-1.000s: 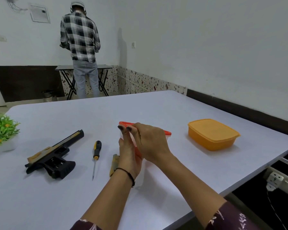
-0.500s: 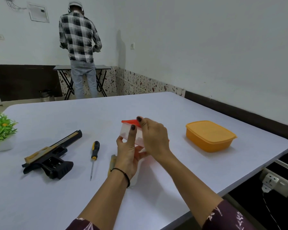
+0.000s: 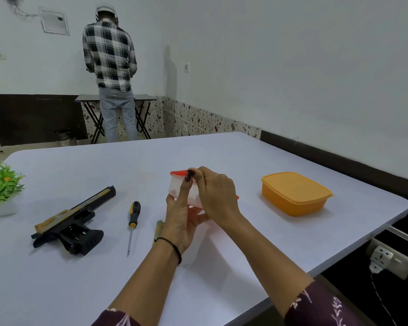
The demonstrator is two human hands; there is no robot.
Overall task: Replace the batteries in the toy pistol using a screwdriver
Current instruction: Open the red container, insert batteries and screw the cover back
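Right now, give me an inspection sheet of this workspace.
Surface: white table.
Job's things: toy pistol and screwdriver lie apart, untouched; clear container with red lid held above the table.
Clutter: orange lidded box, potted plant, tan piece half hidden behind the left wrist.
Grippers: left hand grips the container from below; right hand pinches the lid's corner.
Cables: plug in a socket, cable hanging down.
Surroundings: person in checked shirt, back turned, at a folding table; bin nearby.
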